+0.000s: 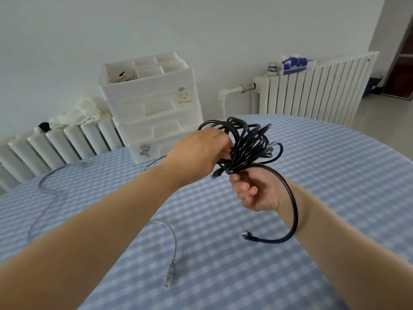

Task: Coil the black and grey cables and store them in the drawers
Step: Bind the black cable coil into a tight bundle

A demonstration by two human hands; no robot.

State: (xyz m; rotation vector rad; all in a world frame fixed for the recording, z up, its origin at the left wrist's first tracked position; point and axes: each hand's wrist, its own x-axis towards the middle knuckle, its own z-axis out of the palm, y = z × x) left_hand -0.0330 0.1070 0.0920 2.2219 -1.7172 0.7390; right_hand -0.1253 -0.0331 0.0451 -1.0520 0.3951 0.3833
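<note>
While both hands grip black cable (pixel 250 144), fingertips hide.

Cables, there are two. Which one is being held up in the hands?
The black cable. Both hands grip its coiled bundle above the table, while the grey cable lies loose and uncoiled on the checked cloth.

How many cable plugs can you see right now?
3: one black plug below the left hand, one black plug dangling under the right hand, one clear plug on the table. Others may be hidden.
</note>
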